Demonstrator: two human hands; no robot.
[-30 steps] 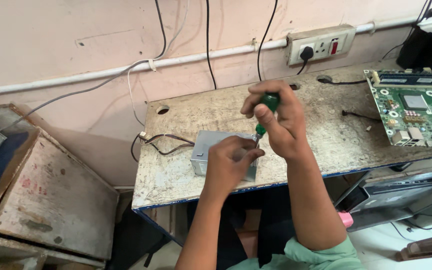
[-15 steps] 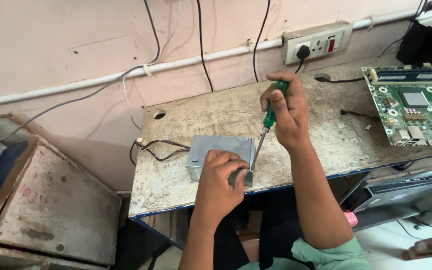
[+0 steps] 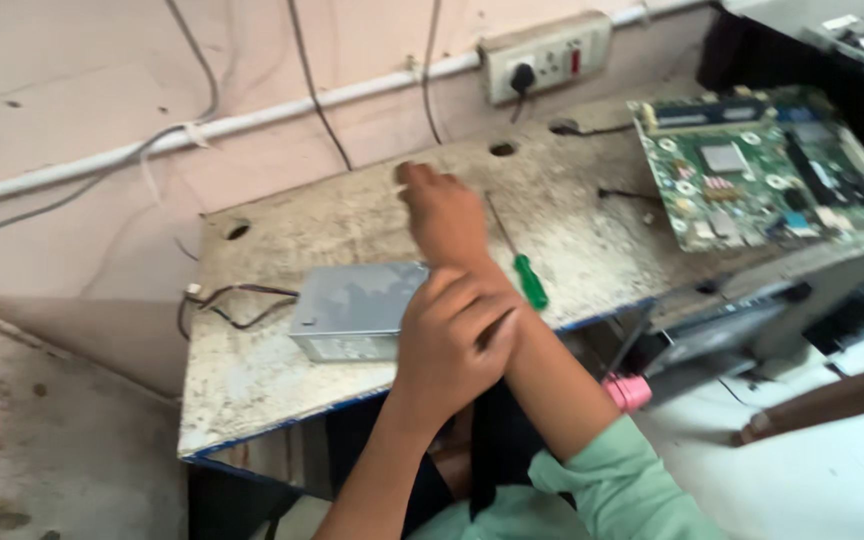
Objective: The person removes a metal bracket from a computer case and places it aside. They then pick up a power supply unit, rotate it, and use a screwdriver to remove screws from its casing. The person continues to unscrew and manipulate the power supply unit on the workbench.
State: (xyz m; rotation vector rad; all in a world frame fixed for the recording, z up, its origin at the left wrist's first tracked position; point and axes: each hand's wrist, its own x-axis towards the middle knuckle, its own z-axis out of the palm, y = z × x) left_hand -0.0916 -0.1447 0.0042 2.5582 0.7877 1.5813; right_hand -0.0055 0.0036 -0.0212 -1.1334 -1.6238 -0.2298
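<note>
My right hand (image 3: pixel 444 212) stretches over the worn table (image 3: pixel 272 385), palm down and empty, just past the grey metal box (image 3: pixel 352 310). My left hand (image 3: pixel 452 340) is wrapped around my right wrist, at the box's right end. A green-handled screwdriver (image 3: pixel 520 262) lies loose on the table right of my right hand, its tip pointing away from me. Black wires (image 3: pixel 234 302) trail from the box's left side.
A green circuit board (image 3: pixel 752 170) lies at the table's right end. A wall socket strip (image 3: pixel 547 55) with a plug and a white pipe (image 3: pixel 252 120) run along the wall behind. A pink object (image 3: pixel 629 392) sits below the table edge. A rusty metal surface (image 3: pixel 42 450) stands at left.
My right hand has let go of the screwdriver, which now lies on the table. That hand has moved left and forward. My left hand has left the box and taken hold of my right wrist.
</note>
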